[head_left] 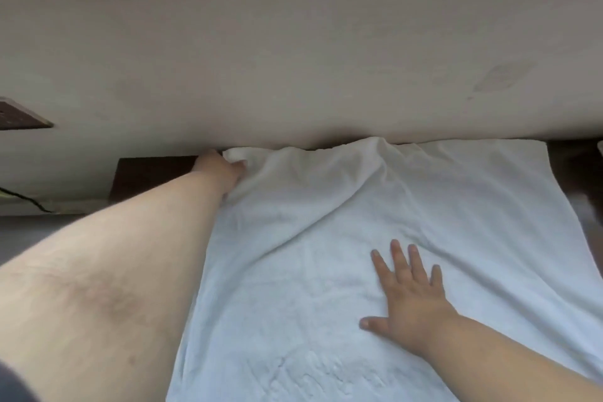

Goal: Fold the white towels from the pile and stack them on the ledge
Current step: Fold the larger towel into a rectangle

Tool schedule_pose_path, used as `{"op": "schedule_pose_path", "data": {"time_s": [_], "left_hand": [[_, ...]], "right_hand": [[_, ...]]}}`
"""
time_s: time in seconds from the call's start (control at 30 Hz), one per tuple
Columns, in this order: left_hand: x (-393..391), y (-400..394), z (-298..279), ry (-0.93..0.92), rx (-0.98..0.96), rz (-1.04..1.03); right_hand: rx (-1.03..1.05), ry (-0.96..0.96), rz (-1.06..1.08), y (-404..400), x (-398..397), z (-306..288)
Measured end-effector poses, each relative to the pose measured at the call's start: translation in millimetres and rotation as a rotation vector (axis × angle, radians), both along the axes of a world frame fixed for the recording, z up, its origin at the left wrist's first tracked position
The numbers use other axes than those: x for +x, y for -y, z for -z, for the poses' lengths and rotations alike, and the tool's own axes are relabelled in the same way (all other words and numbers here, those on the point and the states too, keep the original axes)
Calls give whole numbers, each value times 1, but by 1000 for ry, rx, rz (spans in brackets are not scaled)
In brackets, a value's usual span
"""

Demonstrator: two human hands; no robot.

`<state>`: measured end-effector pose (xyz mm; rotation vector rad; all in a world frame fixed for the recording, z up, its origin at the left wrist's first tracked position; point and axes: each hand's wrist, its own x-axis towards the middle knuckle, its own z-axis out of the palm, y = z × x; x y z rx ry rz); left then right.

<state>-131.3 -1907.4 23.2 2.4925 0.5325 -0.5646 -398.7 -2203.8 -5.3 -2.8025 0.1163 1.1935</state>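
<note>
Towel, white, lies spread on a dark surface right up against the wall, its far edge bunched where it meets the wall. We see a ridge of wrinkles running from far-centre down toward the near left. No pile or stack in view.

L hand is at the far-left corner, fingers curled into the cloth, gripping that corner. R hand lies flat on the towel's middle, fingers straight and spread, pressing down, holding nothing.

Our read: the step is flattening before the first fold. To do it well we'd keep the R palm as the anchor and pull the L corner out and away from the wall, so the diagonal ridge goes slack-free. Then sweep the R hand toward the far-right corner to clear the bunching at the wall. Edges should be square before folding, or the fold will come out crooked.
</note>
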Motion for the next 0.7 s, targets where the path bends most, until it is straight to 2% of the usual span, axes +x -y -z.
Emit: {"op": "schedule_pose_path", "data": {"time_s": [0.1, 0.2, 0.33, 0.43, 0.53, 0.6, 0.7], "left_hand": [[7, -4, 22, 21, -29, -18], [5, -11, 28, 234, -35, 28], [2, -36, 17, 426, -59, -91], [0, -44, 11, 416, -71, -149], [-2, -38, 5, 300, -179, -183], [-6, -31, -8, 278, -258, -147], [-14, -12, -39, 249, -307, -72]], "right_hand": [[-12, -77, 20, 0, 1, 0], [-33, -149, 28, -6, 10, -11], [-85, -212, 57, -25, 21, -29], [-136, -236, 60, -44, 31, -42], [-214, -263, 43, -58, 45, -55], [-178, -186, 33, -69, 63, -68], [163, 117, 80, -97, 93, -89]]}}
